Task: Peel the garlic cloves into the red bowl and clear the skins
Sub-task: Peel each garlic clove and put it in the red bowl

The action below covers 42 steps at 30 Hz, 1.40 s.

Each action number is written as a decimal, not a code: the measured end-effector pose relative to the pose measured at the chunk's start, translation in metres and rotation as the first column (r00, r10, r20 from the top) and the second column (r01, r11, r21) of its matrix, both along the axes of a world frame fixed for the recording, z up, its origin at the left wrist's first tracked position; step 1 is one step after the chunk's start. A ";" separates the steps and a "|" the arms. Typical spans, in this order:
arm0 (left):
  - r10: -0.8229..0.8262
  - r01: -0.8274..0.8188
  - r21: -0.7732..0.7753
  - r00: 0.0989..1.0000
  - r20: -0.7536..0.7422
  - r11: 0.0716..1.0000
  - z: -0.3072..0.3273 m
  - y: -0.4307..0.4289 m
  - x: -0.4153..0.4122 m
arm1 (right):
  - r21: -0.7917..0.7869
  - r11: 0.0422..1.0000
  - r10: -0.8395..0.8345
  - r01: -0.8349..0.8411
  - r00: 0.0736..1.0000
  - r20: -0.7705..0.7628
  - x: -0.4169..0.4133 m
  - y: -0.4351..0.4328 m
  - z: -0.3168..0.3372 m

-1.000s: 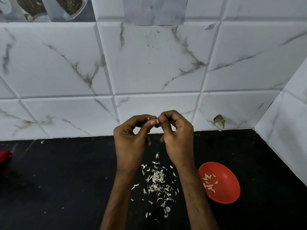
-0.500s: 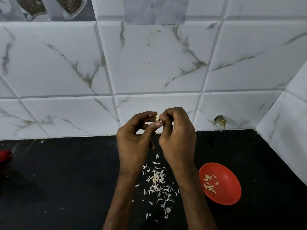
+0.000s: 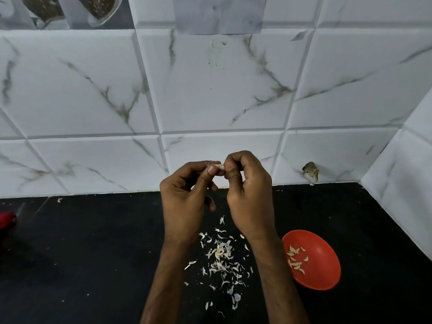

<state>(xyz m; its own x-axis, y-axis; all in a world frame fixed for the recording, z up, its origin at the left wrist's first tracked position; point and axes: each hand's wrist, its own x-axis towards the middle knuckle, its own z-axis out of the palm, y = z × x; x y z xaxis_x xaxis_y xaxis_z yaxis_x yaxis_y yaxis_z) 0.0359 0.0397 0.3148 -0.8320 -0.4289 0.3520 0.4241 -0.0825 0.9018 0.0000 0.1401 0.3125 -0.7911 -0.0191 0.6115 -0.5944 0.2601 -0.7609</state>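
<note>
In the head view, a small garlic clove [image 3: 220, 166] is pinched from both sides above the black desk [image 3: 93, 253], by the thumb and forefinger of the left hand [image 3: 187, 195] and by the curled fingers of the right hand [image 3: 247, 192]. A scatter of white skins [image 3: 222, 260] is seen on the desk below the hands. The red bowl [image 3: 327, 274] is placed just to the right of the right forearm, and several peeled cloves [image 3: 295, 259] are lying in it.

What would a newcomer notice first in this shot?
Both hands meet mid-frame before the white marbled tiles: the left hand and right hand pinch one small garlic clove between them. Under them pale skins litter the black counter, and at the right a red bowl holds peeled cloves.
</note>
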 end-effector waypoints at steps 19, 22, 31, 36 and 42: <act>-0.060 0.066 0.150 0.997 -0.041 0.987 0.006 -0.006 0.001 | -0.538 0.814 0.413 -0.219 0.870 0.270 0.001 0.000 0.011; -0.046 0.052 0.137 0.998 -0.045 0.989 0.006 -0.009 0.001 | -0.337 0.932 0.209 -0.132 0.957 0.202 -0.004 0.004 0.006; 0.015 -0.012 0.068 0.999 -0.035 0.998 0.003 -0.012 0.000 | -0.117 0.980 0.152 -0.159 0.986 -0.069 0.005 -0.002 0.012; -0.001 0.004 0.075 0.999 -0.039 0.997 0.005 -0.008 0.001 | -0.126 0.987 0.094 -0.101 0.994 -0.061 0.001 -0.006 0.005; -0.039 0.045 0.111 0.998 -0.057 0.993 0.009 -0.003 0.000 | -0.221 0.968 0.119 -0.115 0.993 0.005 0.001 -0.012 0.007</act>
